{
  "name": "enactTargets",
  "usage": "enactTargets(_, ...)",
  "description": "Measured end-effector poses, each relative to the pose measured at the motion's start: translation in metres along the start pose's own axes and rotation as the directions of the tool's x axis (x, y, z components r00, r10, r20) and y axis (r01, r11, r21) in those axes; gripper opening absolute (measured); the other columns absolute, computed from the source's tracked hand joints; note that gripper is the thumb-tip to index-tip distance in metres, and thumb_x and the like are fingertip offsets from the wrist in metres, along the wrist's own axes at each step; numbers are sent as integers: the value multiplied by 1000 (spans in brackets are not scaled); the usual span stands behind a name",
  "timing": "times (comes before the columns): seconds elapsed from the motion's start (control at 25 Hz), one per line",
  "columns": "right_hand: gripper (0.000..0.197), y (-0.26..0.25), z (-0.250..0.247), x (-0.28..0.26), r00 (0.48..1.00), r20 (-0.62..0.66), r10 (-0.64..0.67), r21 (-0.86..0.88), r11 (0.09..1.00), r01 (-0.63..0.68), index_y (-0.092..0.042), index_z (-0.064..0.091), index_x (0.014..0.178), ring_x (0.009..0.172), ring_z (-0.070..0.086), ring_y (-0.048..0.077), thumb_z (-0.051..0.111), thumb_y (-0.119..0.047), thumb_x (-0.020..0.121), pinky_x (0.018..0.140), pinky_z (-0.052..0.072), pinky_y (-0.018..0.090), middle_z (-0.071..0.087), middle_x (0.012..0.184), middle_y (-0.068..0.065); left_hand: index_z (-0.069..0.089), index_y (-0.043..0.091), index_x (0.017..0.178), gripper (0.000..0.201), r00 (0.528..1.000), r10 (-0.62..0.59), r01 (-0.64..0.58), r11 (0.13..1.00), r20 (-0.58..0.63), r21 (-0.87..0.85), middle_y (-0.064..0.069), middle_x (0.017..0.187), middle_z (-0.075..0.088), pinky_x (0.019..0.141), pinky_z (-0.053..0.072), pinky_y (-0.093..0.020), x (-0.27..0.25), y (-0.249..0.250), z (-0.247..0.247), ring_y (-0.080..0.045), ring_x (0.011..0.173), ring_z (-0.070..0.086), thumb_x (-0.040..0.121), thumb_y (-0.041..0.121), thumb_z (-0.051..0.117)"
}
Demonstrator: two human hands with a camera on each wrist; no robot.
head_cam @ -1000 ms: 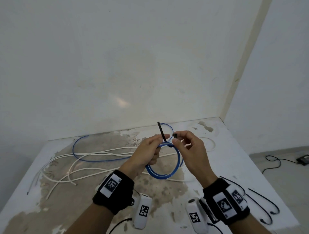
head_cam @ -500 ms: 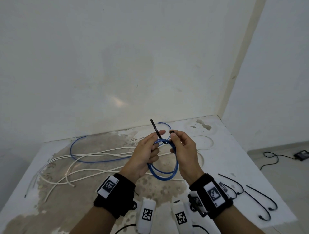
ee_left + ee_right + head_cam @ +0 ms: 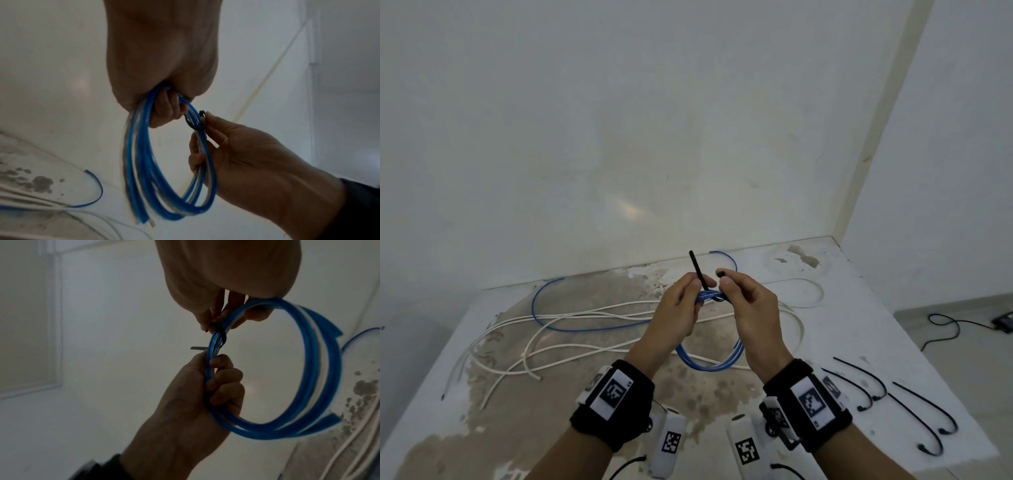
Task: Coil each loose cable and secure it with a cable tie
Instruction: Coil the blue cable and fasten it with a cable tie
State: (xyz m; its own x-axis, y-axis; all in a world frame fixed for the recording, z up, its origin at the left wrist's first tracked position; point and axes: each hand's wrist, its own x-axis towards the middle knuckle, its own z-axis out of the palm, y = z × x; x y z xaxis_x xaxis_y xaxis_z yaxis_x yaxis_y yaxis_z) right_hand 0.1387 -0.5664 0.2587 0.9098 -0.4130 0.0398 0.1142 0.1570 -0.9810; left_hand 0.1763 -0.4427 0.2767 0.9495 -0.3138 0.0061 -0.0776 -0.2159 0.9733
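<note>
A blue cable coil hangs between my hands above the table. My left hand grips the coil's top strands and pinches the tail of a black cable tie, which sticks up. The tie loops round the strands. My right hand pinches the tie's head end, and its lower fingers curl round the coil's strands.
Loose white cables and a loose blue cable sprawl over the stained table to the left. Several spare black cable ties lie at the right front edge. A wall stands close behind. A black lead lies on the floor at right.
My right hand has drawn in close to the left, and the coil has turned from face-on to nearly edge-on between the wrists. The strands at the top are bunched tighter.
</note>
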Motion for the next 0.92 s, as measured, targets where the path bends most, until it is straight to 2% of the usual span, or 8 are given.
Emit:
enactTargets(0.08,15,4,-1,-5,1000,15,-2,-22,1000,2,-21,77,105,97,72,14,65,-19,96,84,55,22,78,98,-3,64,26,97,31,998,20,-19,999,-54,34,10,62,52,44,31,-27,-1,-6,-1,-7,49,33,105,29,35)
enactTargets(0.16,17,6,-2,-10,999,36,2,-26,1000,-1,-28,76,100,93,72,11,64,-17,96,79,55,19,79,95,-6,65,35,104,27,992,44,-39,998,-122,40,11,88,67,53,40,-33,-2,-9,-1,-1,57,46,104,24,41)
enactTargets(0.28,17,8,-2,-17,1000,25,5,-7,1000,-5,-28,76,100,92,72,7,64,-17,96,82,55,20,79,96,-6,66,38,118,37,987,65,-61,998,-146,35,3,108,70,72,49,-14,-4,-14,-1,2,80,65,101,12,45)
enactTargets(0.4,19,8,0,-20,999,-36,-2,37,999,3,-18,76,111,95,70,7,64,-18,96,88,56,23,78,103,-1,67,38,117,38,992,77,-63,989,-105,131,6,121,66,84,45,-6,-4,-18,-1,3,103,62,101,12,45)
enactTargets(0.52,21,6,-1,-19,999,-43,-19,33,999,20,-16,76,114,94,70,8,65,-18,95,89,56,25,78,102,1,68,38,114,39,995,95,-88,987,-44,134,9,121,67,85,45,-7,-4,-15,-4,5,104,61,101,10,44)
enactTargets(0.68,19,3,-1,-18,999,-33,-17,52,998,18,-20,76,110,97,71,8,67,-17,94,90,56,24,78,103,0,65,48,104,44,991,133,-133,974,11,185,17,110,66,84,42,-4,-3,-6,-10,5,105,58,99,9,47)
enactTargets(0.8,21,4,0,-19,1000,-19,-9,73,997,10,-16,76,113,102,71,9,67,-17,94,91,55,22,78,106,1,67,40,108,38,991,123,-131,964,45,233,11,112,65,82,40,0,-2,-3,-12,3,106,57,99,9,47)
enactTargets(0.92,22,4,-1,-19,1000,-5,-5,59,998,5,-13,76,114,102,71,9,67,-17,93,91,55,21,78,105,-1,68,41,110,39,992,122,-128,970,41,207,9,114,67,87,43,-7,-3,-3,-13,-1,108,59,98,9,48)
